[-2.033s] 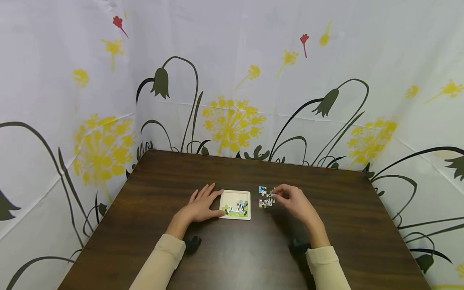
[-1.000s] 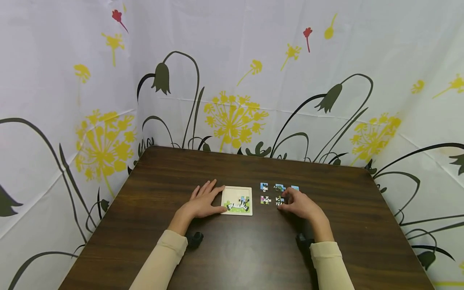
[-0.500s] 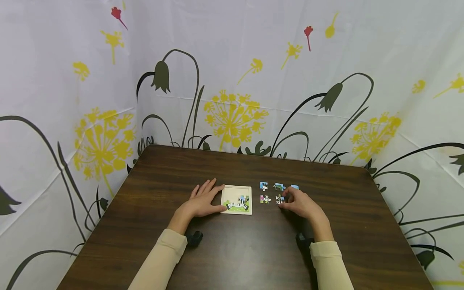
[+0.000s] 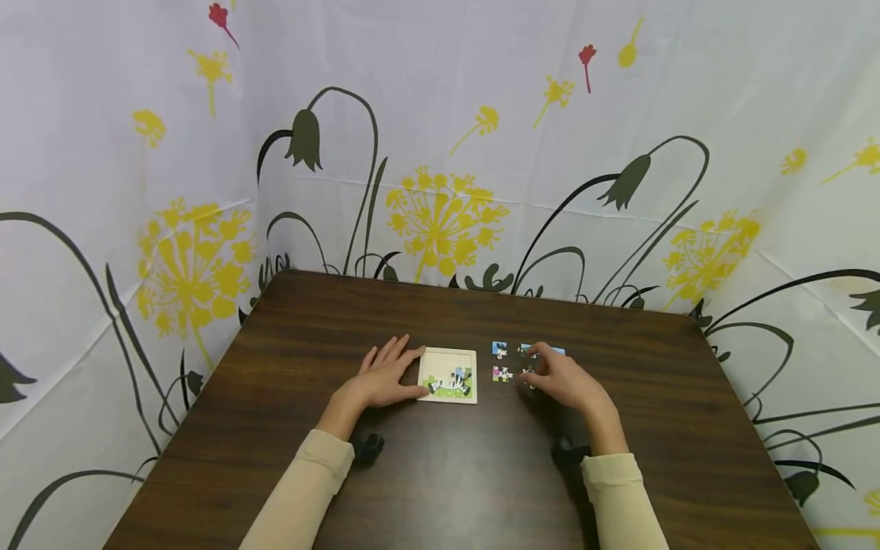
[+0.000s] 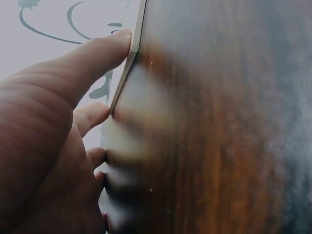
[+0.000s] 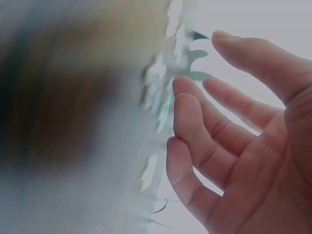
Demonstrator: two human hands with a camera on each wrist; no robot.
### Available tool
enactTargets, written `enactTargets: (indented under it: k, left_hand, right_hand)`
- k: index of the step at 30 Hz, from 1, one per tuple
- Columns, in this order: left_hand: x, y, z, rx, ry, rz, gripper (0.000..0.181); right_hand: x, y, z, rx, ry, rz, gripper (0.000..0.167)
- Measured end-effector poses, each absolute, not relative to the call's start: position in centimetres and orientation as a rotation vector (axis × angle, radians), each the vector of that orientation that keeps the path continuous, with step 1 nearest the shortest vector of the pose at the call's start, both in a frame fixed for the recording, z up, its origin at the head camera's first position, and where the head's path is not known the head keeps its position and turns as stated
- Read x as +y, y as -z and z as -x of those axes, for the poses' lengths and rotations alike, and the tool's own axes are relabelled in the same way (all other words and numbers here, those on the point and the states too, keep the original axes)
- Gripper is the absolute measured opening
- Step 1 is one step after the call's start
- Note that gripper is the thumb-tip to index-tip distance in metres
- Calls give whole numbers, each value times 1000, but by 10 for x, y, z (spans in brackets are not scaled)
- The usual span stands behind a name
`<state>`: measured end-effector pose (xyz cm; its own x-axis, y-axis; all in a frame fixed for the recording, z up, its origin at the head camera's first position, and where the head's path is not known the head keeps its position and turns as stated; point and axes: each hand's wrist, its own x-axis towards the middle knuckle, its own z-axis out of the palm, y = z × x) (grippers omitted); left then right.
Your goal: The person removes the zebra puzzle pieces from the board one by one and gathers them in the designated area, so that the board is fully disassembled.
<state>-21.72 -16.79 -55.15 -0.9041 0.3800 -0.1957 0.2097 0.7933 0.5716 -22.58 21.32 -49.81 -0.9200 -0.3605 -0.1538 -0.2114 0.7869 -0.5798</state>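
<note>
A small pale puzzle tray point(image 4: 448, 356) lies on the table in the head view, with joined zebra pieces point(image 4: 452, 383) along its lower part. My left hand point(image 4: 374, 384) rests at the tray's left side, fingers spread, thumb and index finger touching its edge. In the left wrist view, that thumb point(image 5: 109, 51) meets the tray's rim. Over the loose jigsaw pieces to the right hovers my right hand point(image 4: 567, 379), partly covering several of them. The right wrist view shows its thumb point(image 6: 253, 51) apart from loosely bent fingers point(image 6: 187, 117), nothing between them.
Left of my right hand lie a blue puzzle piece point(image 4: 499, 349) and a pink-and-green one point(image 4: 502, 373). Past its knuckles, another blue piece point(image 4: 558, 351) shows partly. A floral white curtain point(image 4: 440, 130) hangs behind the dark wooden table point(image 4: 454, 473).
My right hand moved right over the loose pieces, paused at the lower middle one, then shifted slightly left and off it. The left hand stays at the tray. The head view tilted slightly.
</note>
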Motion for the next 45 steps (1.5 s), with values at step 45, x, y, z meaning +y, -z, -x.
enactTargets:
  k: [45]
  left_hand:
    - [-171, 559, 223, 2698, -783, -476, 91]
  right_hand:
    - [100, 515, 242, 2520, 770, 671, 29]
